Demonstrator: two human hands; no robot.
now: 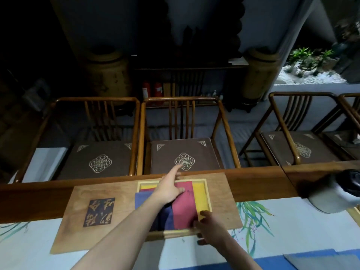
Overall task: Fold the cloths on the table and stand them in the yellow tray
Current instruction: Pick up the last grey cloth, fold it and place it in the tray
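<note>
The yellow tray point(202, 197) with a pale wooden rim sits on a brown wooden board at the table's middle. A folded red cloth point(185, 209) lies in its centre, and a folded blue cloth point(144, 201) lies at its left, partly over the left rim. My left hand point(169, 190) reaches across the tray, thumb on the red cloth's far part, index finger stretched out past the far rim. My right hand point(210, 225) rests at the tray's near right corner, fingers touching the red cloth's near edge and the rim.
The wooden board point(81, 221) bears a dark square print. Under it lies a white painted table cover point(272, 227) with green leaves. Blue and grey cloths point(311, 260) lie at the near right. A dark and white object point(339, 193) stands at far right. Wooden chairs point(183, 152) line the far side.
</note>
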